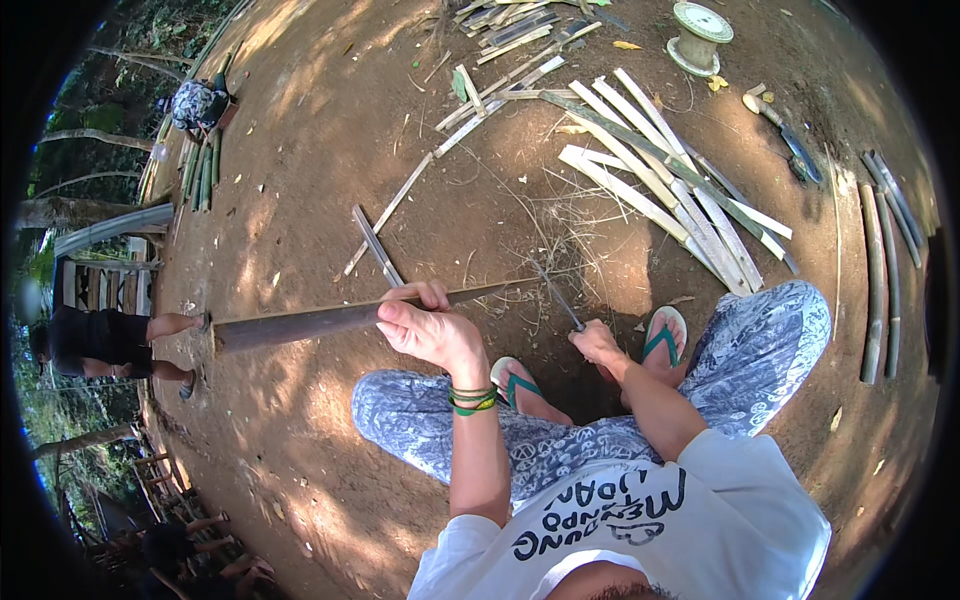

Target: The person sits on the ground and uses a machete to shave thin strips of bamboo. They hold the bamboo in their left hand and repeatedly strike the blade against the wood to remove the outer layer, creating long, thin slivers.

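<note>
- Head view, closest in: the person's white T-shirt (760, 500) with dark lettering, then patterned blue-and-white trousers (770, 325), knees wide apart.
- Beyond them, green-strapped flip-flops (513, 385) on both feet, set on bare brown ground (300, 430).
- Right hand (598, 344), between the feet: its fingers are curled around the handle of a thin knife (556, 292), whose blade points forward and to the left.
- Left hand (430, 330), above green wristbands (472, 402): thumb and fingers pinch a long, dark bamboo strip (300, 326).
- That strip lies crosswise in front of the person, its broad end far out to the left and its narrow end close by the knife blade; whether blade and strip touch cannot be told.
- Past the knife, thin shavings (575, 235) litter the ground; past the left hand lies a short strip (377, 245).
- Ahead and to the right, pale split strips (628, 198) overlap in a loose fan; well to the right lie round poles (873, 280).
- Farther on, a pale-handled tool (795, 150), a pale spool (697, 45) standing on end, and another heap of strips (515, 30).
- Far left, a standing person in black (95, 335), and another person in patterned clothing (198, 105) near green poles (205, 180).
</note>
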Motion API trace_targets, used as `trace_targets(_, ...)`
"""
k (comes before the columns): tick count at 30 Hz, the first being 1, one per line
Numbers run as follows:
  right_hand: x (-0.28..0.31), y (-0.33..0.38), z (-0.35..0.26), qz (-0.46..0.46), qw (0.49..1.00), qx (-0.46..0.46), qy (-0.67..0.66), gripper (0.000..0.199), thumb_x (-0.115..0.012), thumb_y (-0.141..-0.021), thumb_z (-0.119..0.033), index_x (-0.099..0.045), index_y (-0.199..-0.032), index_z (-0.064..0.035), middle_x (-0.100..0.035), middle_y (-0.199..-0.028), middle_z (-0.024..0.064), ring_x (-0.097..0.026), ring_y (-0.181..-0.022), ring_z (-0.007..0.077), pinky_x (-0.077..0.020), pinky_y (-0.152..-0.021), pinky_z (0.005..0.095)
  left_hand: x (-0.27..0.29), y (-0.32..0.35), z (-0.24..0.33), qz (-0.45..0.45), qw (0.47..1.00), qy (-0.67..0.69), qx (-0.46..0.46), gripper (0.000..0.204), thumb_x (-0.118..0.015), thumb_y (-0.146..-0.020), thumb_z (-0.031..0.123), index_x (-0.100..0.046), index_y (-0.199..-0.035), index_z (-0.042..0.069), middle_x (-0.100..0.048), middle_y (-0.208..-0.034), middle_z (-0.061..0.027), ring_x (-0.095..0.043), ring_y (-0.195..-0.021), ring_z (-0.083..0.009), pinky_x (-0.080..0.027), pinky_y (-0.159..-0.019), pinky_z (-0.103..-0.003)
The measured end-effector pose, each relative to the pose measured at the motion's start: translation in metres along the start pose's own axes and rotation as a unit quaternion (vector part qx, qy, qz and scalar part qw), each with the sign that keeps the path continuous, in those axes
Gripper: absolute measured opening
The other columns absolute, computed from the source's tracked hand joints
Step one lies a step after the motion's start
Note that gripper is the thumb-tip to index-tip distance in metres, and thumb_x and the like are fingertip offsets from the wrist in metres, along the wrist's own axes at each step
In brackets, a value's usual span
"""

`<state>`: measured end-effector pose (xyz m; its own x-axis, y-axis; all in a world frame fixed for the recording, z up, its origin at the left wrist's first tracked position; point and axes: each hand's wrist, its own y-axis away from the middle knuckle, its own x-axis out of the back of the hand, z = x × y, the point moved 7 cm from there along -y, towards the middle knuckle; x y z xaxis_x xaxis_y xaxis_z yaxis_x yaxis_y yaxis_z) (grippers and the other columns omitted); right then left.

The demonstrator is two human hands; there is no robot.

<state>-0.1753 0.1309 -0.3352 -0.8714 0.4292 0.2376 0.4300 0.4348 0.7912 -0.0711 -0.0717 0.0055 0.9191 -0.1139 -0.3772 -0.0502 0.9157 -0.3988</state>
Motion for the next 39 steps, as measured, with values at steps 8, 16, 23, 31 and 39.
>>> trace_targets(8, 0.020, 0.008, 0.000, 0.014, 0.998, -0.018, 0.067, 0.040, -0.065, -0.083, -0.029, -0.067, -0.075, 0.0099, -0.066, -0.065, 0.0184, -0.066, -0.054, 0.0277, -0.0541, -0.057, 0.0403, -0.002, -0.006, 0.004, 0.021, 0.999, -0.032, -0.007, 0.046, -0.046, -0.102, 0.050, -0.040, -0.079, 0.011, -0.038, -0.063, 0.0018, -0.036, -0.056, -0.0084, -0.033, -0.050, -0.025)
trace_targets(16, -0.003, 0.031, -0.050, 0.048, 0.970, 0.237, 0.014, 0.032, -0.066, -0.083, -0.024, -0.056, -0.066, 0.0005, -0.053, -0.051, 0.0098, -0.055, -0.042, 0.0228, -0.0431, -0.042, 0.0405, 0.011, -0.009, 0.004, 0.066, 0.997, -0.033, 0.002, 0.046, -0.046, -0.103, 0.049, -0.040, -0.080, 0.010, -0.037, -0.063, 0.0017, -0.037, -0.057, -0.0087, -0.034, -0.052, -0.025)
trace_targets(23, 0.011, 0.009, -0.008, 0.022, 0.995, 0.070, 0.074, 0.035, -0.065, -0.083, -0.029, -0.067, -0.080, 0.0066, -0.067, -0.068, 0.0171, -0.067, -0.058, 0.0243, -0.0550, -0.057, 0.0377, 0.017, -0.006, 0.003, 0.056, 0.998, -0.019, -0.003, 0.045, -0.047, -0.103, 0.049, -0.041, -0.081, 0.010, -0.039, -0.063, 0.0015, -0.039, -0.057, -0.0087, -0.034, -0.051, -0.025)
trace_targets(31, 0.006, 0.006, -0.026, -0.025, 0.990, 0.074, -0.117, 0.043, -0.067, -0.085, -0.041, -0.067, -0.082, 0.0021, -0.069, -0.070, 0.0135, -0.061, -0.051, 0.0188, -0.0495, -0.050, 0.0309, 0.044, -0.022, 0.029, 0.164, 0.983, 0.042, 0.064, 0.044, -0.059, -0.100, 0.041, -0.042, -0.070, 0.013, -0.041, -0.058, 0.0010, -0.041, -0.053, -0.0103, -0.038, -0.051, -0.025)
trace_targets(39, 0.029, 0.064, -0.188, -0.033, 0.831, 0.217, -0.512, 0.030, -0.073, -0.088, -0.031, -0.063, -0.092, -0.0030, -0.068, -0.076, 0.0108, -0.050, -0.044, 0.0108, -0.0416, -0.041, 0.0250, 0.065, 0.056, 0.088, -0.098, 0.972, 0.191, 0.095, 0.029, -0.055, -0.102, 0.031, -0.045, -0.080, 0.014, -0.057, -0.091, -0.0071, -0.054, -0.102, -0.0236, -0.041, -0.102, -0.043)
